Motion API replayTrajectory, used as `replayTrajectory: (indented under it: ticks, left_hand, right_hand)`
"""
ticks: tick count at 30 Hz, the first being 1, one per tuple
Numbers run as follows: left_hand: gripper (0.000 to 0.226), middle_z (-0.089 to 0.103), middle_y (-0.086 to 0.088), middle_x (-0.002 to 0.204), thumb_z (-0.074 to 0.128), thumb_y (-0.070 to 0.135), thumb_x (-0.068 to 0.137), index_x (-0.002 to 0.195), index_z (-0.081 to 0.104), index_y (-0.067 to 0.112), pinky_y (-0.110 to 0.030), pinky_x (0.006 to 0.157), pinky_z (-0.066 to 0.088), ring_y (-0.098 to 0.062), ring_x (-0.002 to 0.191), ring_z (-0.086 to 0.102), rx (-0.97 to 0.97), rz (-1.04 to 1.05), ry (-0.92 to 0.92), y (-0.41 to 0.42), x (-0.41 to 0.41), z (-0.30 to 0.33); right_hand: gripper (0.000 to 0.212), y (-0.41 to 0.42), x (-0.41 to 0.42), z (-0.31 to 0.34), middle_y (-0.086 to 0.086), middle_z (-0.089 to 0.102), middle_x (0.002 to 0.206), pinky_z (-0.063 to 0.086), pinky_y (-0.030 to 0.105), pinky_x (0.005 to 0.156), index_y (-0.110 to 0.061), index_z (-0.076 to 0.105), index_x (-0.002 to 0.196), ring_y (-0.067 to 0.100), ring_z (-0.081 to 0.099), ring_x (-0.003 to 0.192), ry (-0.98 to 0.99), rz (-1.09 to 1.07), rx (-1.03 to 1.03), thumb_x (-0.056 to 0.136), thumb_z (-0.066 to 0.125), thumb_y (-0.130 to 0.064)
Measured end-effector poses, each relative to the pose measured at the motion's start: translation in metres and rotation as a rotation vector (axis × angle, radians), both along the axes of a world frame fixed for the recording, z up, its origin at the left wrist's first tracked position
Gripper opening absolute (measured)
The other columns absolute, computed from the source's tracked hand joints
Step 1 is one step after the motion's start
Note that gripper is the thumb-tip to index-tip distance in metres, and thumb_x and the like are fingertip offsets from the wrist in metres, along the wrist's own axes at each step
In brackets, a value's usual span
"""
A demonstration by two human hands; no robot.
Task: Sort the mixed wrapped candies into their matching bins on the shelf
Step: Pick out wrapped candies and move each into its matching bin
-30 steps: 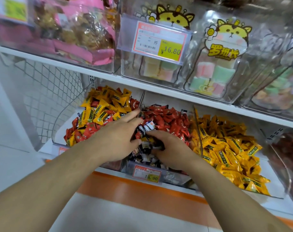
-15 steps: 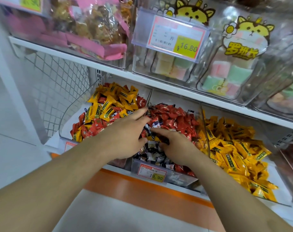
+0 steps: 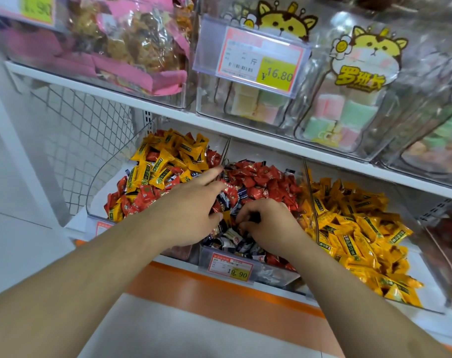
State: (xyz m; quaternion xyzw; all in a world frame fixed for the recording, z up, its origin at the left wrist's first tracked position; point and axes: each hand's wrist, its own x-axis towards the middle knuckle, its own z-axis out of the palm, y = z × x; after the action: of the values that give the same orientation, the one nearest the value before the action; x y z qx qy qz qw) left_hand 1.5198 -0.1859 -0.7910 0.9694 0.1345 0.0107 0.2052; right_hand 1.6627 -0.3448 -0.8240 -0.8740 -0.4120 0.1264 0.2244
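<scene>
Three clear bins stand on the lower shelf. The left bin holds yellow candies mixed with red ones. Red candies fill the back of the middle bin, and dark blue and white candies lie at its front. The right bin holds yellow candies. My left hand lies flat over the divider between the left and middle bins, fingers stretched. My right hand is in the middle bin with fingers curled into the dark candies; what it pinches is hidden.
A price tag hangs on the middle bin's front. The upper shelf carries clear bins of pink-wrapped snacks and pastel sweets, with a large price tag. A wire mesh panel closes the left side.
The view has shifted left and closer. My right hand's fingers have curled tighter among the dark candies; my left hand stays over the divider.
</scene>
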Motion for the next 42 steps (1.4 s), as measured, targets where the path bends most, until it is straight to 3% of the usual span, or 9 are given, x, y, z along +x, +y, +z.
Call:
replayTrajectory:
  ticks: [7,11,14,17,23,27,31,37,42]
  left_hand:
    - [0.062,-0.005,0.018,0.171,0.057,0.043,0.103,0.158,0.034,0.027,-0.044,0.125,0.025,-0.018,0.157,0.014,0.022,0.008,-0.019,0.001,0.002,0.002]
    - [0.049,0.026,0.017,0.164,0.061,0.047,0.099,0.145,0.051,0.035,-0.043,0.125,0.022,-0.013,0.152,0.022,0.039,0.009,-0.16,-0.005,0.003,0.009]
    - [0.033,0.059,0.03,0.127,0.066,0.055,0.093,0.124,0.064,0.046,-0.028,0.102,0.048,0.005,0.119,0.054,-0.15,-0.015,-0.289,-0.02,0.003,0.02]
    - [0.016,0.069,0.029,0.098,0.071,0.049,0.092,0.107,0.071,0.045,-0.013,0.079,0.047,0.013,0.098,0.061,-0.27,0.009,-0.366,-0.036,0.002,0.029]
    - [0.006,0.073,0.024,0.082,0.078,0.032,0.09,0.085,0.078,0.035,-0.008,0.072,0.052,0.008,0.084,0.067,-0.413,0.151,-0.499,-0.053,0.008,0.036]
    - [0.006,0.075,0.017,0.077,0.08,0.032,0.089,0.084,0.078,0.03,-0.016,0.063,0.056,0.0,0.072,0.071,-0.581,0.253,-0.538,-0.066,0.013,0.037]
    - [0.005,0.074,0.02,0.082,0.08,0.033,0.089,0.085,0.076,0.032,-0.022,0.076,0.057,0.002,0.081,0.07,-0.584,0.198,-0.492,-0.077,0.017,0.036]
    - [0.01,0.064,0.024,0.109,0.073,0.033,0.094,0.103,0.07,0.035,-0.023,0.086,0.05,0.001,0.088,0.062,-0.175,0.128,-0.376,-0.055,0.017,0.023]
    - [0.028,0.05,0.013,0.148,0.073,0.033,0.093,0.121,0.069,0.033,-0.045,0.121,0.027,-0.016,0.143,0.039,0.201,0.055,-0.195,-0.021,0.021,0.003]
  right_hand:
    - [0.028,-0.006,-0.008,0.017,-0.014,0.07,0.088,0.053,0.018,0.074,-0.03,0.07,0.079,-0.001,0.063,0.087,-0.043,-0.051,0.132,0.094,0.064,-0.006]
    - [0.022,-0.016,-0.015,0.041,-0.01,0.071,0.084,0.056,0.023,0.073,-0.031,0.071,0.081,0.005,0.065,0.082,0.093,-0.18,0.365,0.096,0.07,-0.014]
    - [0.016,-0.027,-0.024,0.055,-0.004,0.073,0.083,0.06,0.029,0.075,-0.024,0.074,0.084,0.011,0.068,0.079,0.214,-0.204,0.507,0.094,0.073,-0.011]
    - [0.012,-0.037,-0.036,0.065,0.0,0.075,0.084,0.062,0.032,0.079,-0.018,0.076,0.087,0.015,0.072,0.082,0.313,-0.163,0.601,0.092,0.075,-0.007]
    - [0.015,-0.056,-0.038,0.068,0.003,0.075,0.091,0.062,0.044,0.082,-0.019,0.073,0.103,0.021,0.073,0.088,0.373,-0.206,0.652,0.094,0.073,-0.007]
    - [0.034,-0.069,-0.039,0.062,-0.015,0.067,0.1,0.056,0.024,0.082,-0.032,0.062,0.114,0.005,0.062,0.096,0.066,-0.084,0.409,0.086,0.083,-0.028]
    - [0.021,-0.082,-0.028,0.068,-0.015,0.065,0.095,0.056,0.035,0.07,-0.033,0.064,0.111,0.007,0.061,0.082,-0.341,-0.073,0.307,0.093,0.073,-0.031]
    - [0.04,-0.12,0.016,0.08,0.009,0.073,0.104,0.052,0.037,0.08,-0.019,0.065,0.131,0.032,0.066,0.102,-0.4,-0.484,0.052,0.096,0.067,-0.037]
    - [0.035,-0.121,0.02,0.081,0.013,0.07,0.101,0.049,0.04,0.083,-0.013,0.066,0.126,0.036,0.06,0.105,-0.359,-0.501,0.009,0.093,0.067,-0.026]
